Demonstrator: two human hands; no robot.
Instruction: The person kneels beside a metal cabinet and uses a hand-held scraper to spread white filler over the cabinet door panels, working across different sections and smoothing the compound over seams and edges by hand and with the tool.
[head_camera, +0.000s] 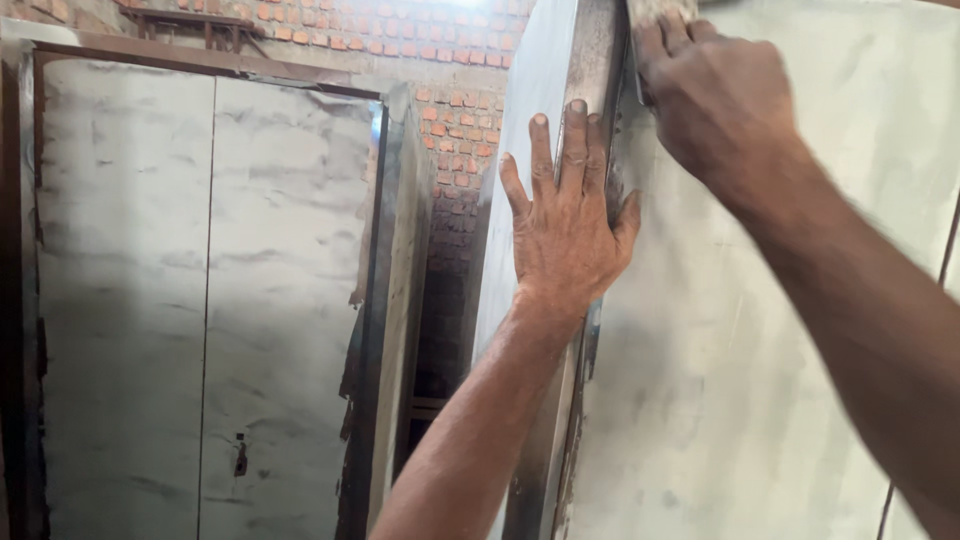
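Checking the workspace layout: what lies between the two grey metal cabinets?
In the head view, a narrow dark gap, with a red brick wall behind, separates the left cabinet from the near cabinet.

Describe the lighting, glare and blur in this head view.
Head view: daylight glares on the red brick wall at the top; the grey-coated metal cabinet is evenly lit; the right hand is slightly motion-blurred; the left hand is sharp.
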